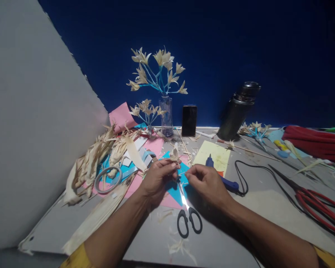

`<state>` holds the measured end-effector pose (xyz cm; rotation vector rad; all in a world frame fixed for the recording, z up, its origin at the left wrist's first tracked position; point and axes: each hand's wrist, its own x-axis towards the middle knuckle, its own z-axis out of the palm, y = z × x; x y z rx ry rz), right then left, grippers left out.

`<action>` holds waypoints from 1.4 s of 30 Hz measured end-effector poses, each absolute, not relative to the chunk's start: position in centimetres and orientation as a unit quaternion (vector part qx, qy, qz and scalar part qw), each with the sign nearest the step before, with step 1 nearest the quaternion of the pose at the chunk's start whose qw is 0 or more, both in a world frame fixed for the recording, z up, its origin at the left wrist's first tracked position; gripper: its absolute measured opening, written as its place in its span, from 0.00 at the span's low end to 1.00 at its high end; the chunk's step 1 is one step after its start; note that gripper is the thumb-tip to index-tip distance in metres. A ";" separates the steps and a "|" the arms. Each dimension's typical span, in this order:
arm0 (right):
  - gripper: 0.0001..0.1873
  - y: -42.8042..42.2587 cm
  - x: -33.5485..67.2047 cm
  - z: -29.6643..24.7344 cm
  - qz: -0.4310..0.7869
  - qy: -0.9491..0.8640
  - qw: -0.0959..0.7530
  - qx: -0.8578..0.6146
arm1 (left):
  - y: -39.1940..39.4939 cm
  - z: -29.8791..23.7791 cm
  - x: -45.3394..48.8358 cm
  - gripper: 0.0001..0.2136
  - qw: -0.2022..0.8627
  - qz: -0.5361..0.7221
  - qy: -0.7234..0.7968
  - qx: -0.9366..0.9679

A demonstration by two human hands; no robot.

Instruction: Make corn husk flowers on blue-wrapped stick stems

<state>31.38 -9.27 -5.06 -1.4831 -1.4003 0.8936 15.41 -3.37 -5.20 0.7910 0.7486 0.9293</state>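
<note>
One husk flower (pixel 174 153), stem downward

Home craft desk w/ scissors (pixel 188 217), glue gun (pixel 222 176), paper scraps (pixel 156 146)

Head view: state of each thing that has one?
Left hand: pinching husk flower, upright.
Right hand: fingers pinched by the flower's stem.
Scissors: shut, flat on table.
Phone: screen dark, propped upright.
Flask: capped, tilted.
Vase: upright, holds flowers.
Glue gun: lying down, corded.
</note>
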 end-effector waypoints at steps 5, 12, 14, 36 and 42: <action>0.08 -9.5 31.0 -5.0 0.387 -0.560 0.439 -0.586 | -3.3 -5.8 15.6 0.11 0.742 0.426 0.356 0.375; 0.09 -9.5 31.1 -5.2 0.420 -0.536 0.465 -0.566 | -3.6 -6.1 15.9 0.13 0.737 0.429 0.360 0.377; 0.09 -9.5 31.1 -5.3 0.408 -0.534 0.469 -0.573 | -3.6 -6.1 15.9 0.13 0.735 0.428 0.365 0.378; 0.08 -8.6 32.1 -5.8 0.364 -0.566 0.505 -0.540 | -4.5 -6.3 16.2 0.05 0.690 0.444 0.350 0.452; 0.07 -8.7 32.0 -5.8 0.336 -0.599 0.500 -0.527 | -4.5 -5.2 15.6 0.11 0.547 0.471 0.371 0.584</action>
